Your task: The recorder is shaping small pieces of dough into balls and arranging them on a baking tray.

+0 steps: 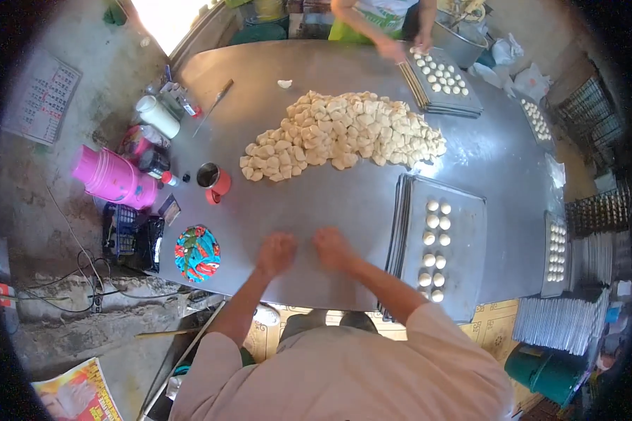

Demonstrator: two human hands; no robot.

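Both my hands rest low over the metal table (330,200), near its front edge and a short gap apart. My left hand (277,253) is curled with the knuckles up, and whatever lies under its fingers is hidden. In the same curled way, my right hand (334,248) presses down on the tabletop, its palm out of sight. Beyond them spreads a large heap of cut dough pieces (351,130). To the right of my right hand, a stack of baking trays (467,231) carries round dough balls (429,259) in two columns.
Across the table a person's hands (392,50) work at another tray stack (449,105). On the left are a red mug (221,181), a patterned cloth (197,254), a knife (214,105), pink buckets (112,175) and a white jar (157,117). More ball-filled trays (556,252) line the right edge.
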